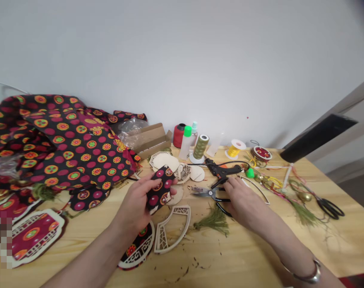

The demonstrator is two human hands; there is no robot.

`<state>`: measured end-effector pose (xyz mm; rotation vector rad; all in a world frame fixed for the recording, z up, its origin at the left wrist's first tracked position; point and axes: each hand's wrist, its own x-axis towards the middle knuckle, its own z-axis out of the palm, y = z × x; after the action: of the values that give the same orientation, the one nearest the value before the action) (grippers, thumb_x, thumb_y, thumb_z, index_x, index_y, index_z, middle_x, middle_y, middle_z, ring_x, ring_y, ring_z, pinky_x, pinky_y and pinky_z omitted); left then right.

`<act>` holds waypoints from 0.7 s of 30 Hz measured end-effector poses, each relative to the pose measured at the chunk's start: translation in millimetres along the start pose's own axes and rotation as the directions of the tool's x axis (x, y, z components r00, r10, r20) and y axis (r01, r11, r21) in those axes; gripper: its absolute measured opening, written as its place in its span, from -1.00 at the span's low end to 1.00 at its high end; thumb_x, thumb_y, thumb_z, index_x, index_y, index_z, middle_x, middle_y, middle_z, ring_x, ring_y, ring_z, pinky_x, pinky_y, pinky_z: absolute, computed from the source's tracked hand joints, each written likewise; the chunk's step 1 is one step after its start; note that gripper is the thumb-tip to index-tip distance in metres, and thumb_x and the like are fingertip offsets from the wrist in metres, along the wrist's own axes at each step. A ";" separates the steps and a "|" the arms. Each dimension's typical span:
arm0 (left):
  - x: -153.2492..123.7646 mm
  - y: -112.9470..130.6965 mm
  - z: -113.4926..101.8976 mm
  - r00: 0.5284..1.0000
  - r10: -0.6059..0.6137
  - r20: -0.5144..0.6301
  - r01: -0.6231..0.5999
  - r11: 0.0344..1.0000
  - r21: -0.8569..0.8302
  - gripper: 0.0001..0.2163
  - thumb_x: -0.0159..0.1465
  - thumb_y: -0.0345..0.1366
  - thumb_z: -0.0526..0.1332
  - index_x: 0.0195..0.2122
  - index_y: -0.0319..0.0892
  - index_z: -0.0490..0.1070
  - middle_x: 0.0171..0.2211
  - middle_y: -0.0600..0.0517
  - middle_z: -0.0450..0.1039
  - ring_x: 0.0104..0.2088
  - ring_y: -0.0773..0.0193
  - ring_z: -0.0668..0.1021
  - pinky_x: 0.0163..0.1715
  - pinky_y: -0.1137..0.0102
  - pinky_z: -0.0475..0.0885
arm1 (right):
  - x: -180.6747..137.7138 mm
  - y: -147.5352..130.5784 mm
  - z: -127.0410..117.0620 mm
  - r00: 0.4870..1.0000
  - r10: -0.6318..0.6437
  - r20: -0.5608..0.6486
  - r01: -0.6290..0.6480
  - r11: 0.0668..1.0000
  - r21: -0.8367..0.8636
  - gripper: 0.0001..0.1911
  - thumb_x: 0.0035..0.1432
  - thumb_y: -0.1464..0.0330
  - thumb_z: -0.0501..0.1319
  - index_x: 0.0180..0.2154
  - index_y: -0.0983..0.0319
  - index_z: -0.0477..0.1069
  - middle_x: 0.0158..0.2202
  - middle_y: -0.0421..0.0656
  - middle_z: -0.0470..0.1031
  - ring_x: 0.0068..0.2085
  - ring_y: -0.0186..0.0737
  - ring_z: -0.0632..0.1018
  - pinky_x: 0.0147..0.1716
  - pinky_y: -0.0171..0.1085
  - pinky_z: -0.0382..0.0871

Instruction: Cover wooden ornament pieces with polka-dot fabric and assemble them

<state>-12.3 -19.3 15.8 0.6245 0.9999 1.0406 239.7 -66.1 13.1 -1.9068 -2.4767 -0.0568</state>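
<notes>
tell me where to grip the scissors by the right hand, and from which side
Probably best by the black handles, coming from the right: the scissors lie with their blades pointing left and their handles spread toward the right hand. The glue gun lies just beyond, so the near side looks freer.

A dark, dotted fabric piece (pixel 163 185) tilts left of black-handled scissors (pixel 211 193) lying flat.
</notes>
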 end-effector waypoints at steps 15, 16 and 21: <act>-5.0 -6.4 6.5 0.981 0.100 0.166 -0.100 0.995 -0.008 -0.63 0.08 -0.43 0.28 -0.05 -0.22 0.39 -0.22 -0.11 0.56 -0.32 0.20 0.61 -0.34 0.42 0.50 | 30.8 -34.8 -35.7 0.988 0.031 -0.154 0.056 0.844 0.533 -0.52 -0.07 0.17 0.29 -0.11 0.21 0.29 -0.17 -0.09 0.43 -0.17 -0.12 0.45 -0.21 -0.20 0.32; -3.9 -6.2 5.7 0.982 0.099 0.160 -0.099 0.995 -0.012 -0.63 0.08 -0.42 0.28 -0.04 -0.22 0.38 -0.22 -0.11 0.56 -0.31 0.19 0.61 -0.33 0.41 0.51 | 32.9 -37.8 -32.6 0.987 0.027 -0.160 0.060 0.856 0.514 -0.52 -0.07 0.16 0.28 -0.11 0.22 0.30 -0.16 -0.08 0.43 -0.15 -0.10 0.44 -0.19 -0.18 0.31; 0.9 -3.9 4.3 0.984 0.104 0.142 -0.102 0.994 -0.022 -0.67 0.09 -0.41 0.27 -0.08 -0.25 0.40 -0.28 -0.09 0.57 -0.34 0.24 0.60 -0.36 0.48 0.49 | 33.1 -45.2 -12.0 0.982 -0.004 -0.190 0.080 0.917 0.391 -0.55 -0.06 0.12 0.25 -0.17 0.25 0.32 -0.20 -0.05 0.42 -0.19 -0.09 0.43 -0.25 -0.18 0.31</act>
<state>-6.6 -20.0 14.2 0.7345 0.8410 1.0779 187.4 -46.1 25.4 -1.6011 -2.1979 0.2404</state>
